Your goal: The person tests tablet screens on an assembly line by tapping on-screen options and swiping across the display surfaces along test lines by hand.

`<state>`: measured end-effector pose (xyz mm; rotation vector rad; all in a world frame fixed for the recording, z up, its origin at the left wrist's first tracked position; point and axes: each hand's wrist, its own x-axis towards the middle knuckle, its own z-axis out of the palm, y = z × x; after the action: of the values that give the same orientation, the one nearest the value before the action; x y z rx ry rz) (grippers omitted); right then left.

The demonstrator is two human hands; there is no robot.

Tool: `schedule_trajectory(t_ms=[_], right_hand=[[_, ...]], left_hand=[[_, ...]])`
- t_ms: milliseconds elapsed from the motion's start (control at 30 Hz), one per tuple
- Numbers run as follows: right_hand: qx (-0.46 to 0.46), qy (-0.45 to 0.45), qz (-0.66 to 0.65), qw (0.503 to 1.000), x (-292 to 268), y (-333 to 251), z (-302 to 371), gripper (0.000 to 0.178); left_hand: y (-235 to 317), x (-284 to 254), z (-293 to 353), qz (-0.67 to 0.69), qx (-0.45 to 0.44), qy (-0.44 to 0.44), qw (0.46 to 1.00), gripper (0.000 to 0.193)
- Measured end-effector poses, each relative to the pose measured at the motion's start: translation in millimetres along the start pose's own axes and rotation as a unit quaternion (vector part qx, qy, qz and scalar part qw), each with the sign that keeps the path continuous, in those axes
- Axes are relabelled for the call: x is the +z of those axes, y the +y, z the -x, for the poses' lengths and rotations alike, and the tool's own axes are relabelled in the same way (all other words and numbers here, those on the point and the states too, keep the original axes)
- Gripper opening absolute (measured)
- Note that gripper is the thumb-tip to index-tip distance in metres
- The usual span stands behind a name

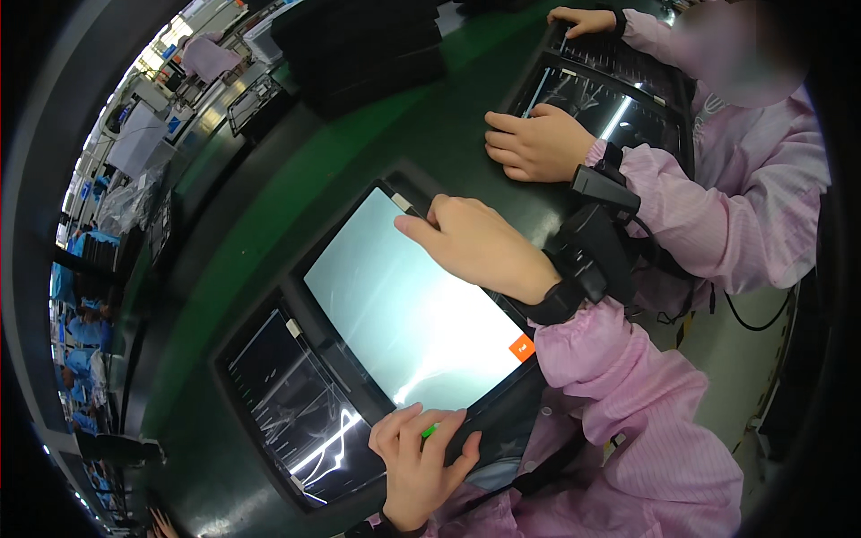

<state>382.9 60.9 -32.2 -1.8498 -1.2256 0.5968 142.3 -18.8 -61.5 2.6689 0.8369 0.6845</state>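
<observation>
while my right hand [475, 247] rests curled on the far edge of the big panel [404, 314], fingers bent over its top right corner and gripping that rim, my left hand [417, 457] is down at the near edge, fingers pinched around a small green tab [430, 430] on the panel's border. the panel itself lies flat in a dark tray [314, 260] on the green bench [296, 179], right in front of me, its pale glossy face throwing back ceiling light, with a small orange sticker [521, 347] at its right corner. just to my left sits a second dark tray holding a darker panel [287, 403] streaked with white reflections, touching the side of mine. i've got a black wrist device [587, 255] strapped on over my pink sleeve [628, 421]. beyond my right hand, a co-worker in the same pink coat has one hand [538, 143] laid loosely closed on another dark panel [601, 99], and a second hand [583, 18] up at its far edge. further along the bench, a stack of black trays [359, 45] stands well apart from my work. whether my left thumb is pressing the tab or only touching it, i can't tell.
</observation>
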Motion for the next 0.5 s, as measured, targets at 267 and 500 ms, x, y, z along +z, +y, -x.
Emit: schedule_trajectory(t_ms=[267,500], right_hand=[[-0.001,-0.036,-0.139,0.99,-11,8,-8,0.06],[-0.013,-0.031,-0.141,0.989,-9,6,-7,0.059]], left_hand=[[8,5,-14,-0.055,0.022,-0.008,0.998,0.03],[5,11,-14,-0.063,0.037,0.0,0.997,0.027]])
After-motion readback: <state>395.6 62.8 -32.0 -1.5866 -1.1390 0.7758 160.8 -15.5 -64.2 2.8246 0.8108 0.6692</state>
